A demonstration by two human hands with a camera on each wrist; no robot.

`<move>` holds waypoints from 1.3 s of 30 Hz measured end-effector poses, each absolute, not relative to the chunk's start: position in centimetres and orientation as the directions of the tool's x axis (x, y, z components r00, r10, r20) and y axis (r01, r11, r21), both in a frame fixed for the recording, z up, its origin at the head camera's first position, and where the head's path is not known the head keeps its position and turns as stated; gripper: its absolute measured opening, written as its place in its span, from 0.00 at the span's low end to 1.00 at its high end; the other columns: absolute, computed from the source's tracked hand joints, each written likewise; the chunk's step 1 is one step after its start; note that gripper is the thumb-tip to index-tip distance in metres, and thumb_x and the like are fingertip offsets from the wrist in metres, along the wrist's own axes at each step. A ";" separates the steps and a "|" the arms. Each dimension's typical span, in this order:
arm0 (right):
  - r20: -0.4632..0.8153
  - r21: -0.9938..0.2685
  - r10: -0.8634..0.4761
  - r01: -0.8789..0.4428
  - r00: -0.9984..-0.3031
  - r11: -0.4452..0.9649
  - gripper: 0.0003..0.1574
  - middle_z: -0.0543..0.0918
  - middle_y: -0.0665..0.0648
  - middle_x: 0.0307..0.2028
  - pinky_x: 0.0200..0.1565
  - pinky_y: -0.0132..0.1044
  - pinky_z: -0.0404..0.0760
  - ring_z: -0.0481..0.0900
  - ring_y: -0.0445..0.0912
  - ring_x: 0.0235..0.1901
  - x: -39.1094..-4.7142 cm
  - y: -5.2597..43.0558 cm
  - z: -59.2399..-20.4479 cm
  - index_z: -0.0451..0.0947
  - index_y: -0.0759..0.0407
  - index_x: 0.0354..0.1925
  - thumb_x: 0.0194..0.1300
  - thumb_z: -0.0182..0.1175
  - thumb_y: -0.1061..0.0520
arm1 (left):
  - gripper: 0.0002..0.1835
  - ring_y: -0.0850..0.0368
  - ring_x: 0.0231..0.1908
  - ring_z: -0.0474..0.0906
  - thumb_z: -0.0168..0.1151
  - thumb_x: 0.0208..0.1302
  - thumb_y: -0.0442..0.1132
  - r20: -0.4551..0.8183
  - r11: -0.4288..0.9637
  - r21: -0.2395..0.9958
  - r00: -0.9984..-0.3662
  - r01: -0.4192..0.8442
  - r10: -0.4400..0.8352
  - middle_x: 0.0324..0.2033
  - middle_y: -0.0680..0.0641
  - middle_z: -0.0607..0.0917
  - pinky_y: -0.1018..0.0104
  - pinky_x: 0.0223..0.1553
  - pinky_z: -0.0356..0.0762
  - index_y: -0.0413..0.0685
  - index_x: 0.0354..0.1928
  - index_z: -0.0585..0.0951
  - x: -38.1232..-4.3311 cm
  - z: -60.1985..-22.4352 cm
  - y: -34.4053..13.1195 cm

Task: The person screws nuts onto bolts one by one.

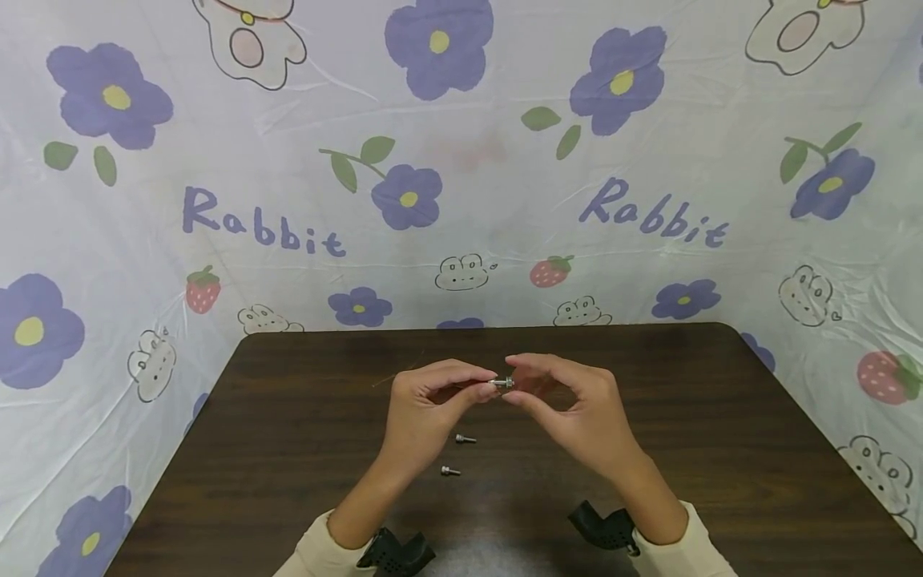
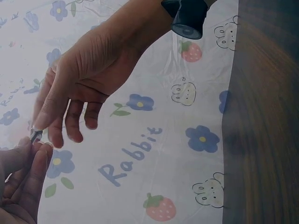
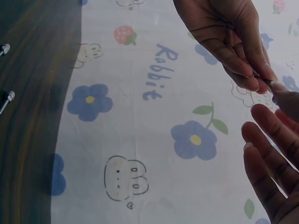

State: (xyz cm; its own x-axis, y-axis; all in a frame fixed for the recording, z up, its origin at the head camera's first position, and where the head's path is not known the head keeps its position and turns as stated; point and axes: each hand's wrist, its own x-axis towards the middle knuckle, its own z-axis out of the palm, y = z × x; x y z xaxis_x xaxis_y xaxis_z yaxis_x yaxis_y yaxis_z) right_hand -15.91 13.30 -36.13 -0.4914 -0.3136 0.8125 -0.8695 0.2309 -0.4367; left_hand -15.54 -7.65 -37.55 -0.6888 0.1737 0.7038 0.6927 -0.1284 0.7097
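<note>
In the head view my left hand pinches a small silver bolt between thumb and index finger, its left end hidden by the fingertips. A wider metal piece, which looks like a nut, is at the bolt's right end. My right hand has thumb and index finger spread above and below that end, with a visible gap. In the left wrist view the bolt shows between both hands' fingertips. The right wrist view has my right hand with its other fingers loosely extended; the bolt is mostly covered there.
Two loose cap-head bolts, one farther and one nearer, lie on the dark wooden table below the hands. A printed white cloth hangs behind and beside it. Each wrist wears a black camera mount.
</note>
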 end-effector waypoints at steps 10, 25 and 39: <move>0.852 -0.361 -0.331 -0.913 -0.405 0.187 0.26 0.89 0.55 0.37 0.34 0.29 0.85 0.85 0.42 0.30 -16.1 13.1 -36.2 0.87 0.62 0.45 0.45 0.76 0.77 | 0.07 0.50 0.37 0.89 0.68 0.63 0.24 0.703 -0.138 0.710 -0.686 0.690 0.185 0.37 0.40 0.89 0.55 0.39 0.88 0.33 0.42 0.88 -15.5 -37.7 -7.5; 0.780 -0.474 -0.335 -0.848 -0.529 0.237 0.16 0.85 0.48 0.25 0.32 0.29 0.83 0.83 0.40 0.26 -15.7 13.2 -36.1 0.85 0.53 0.28 0.66 0.64 0.71 | 0.06 0.50 0.36 0.89 0.68 0.63 0.25 0.702 -0.139 0.711 -0.682 0.689 0.205 0.35 0.42 0.89 0.55 0.38 0.88 0.35 0.41 0.88 -15.3 -37.6 -7.2; 0.791 -0.443 -0.354 -0.866 -0.499 0.231 0.24 0.89 0.52 0.37 0.34 0.32 0.85 0.86 0.40 0.31 -15.9 13.6 -36.0 0.84 0.60 0.49 0.52 0.76 0.70 | 0.06 0.51 0.35 0.88 0.68 0.62 0.24 0.707 -0.130 0.706 -0.686 0.696 0.172 0.35 0.39 0.89 0.55 0.37 0.88 0.32 0.40 0.87 -15.5 -37.6 -7.4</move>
State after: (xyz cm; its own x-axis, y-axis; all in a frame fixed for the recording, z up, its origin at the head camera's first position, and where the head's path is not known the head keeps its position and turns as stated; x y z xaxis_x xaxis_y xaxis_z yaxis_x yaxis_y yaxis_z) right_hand -15.91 13.63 -36.00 -0.4988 -0.3541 0.7910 -0.8663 0.2308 -0.4430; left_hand -15.52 -7.39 -37.60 -0.6856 0.1721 0.7073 0.6960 -0.1296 0.7062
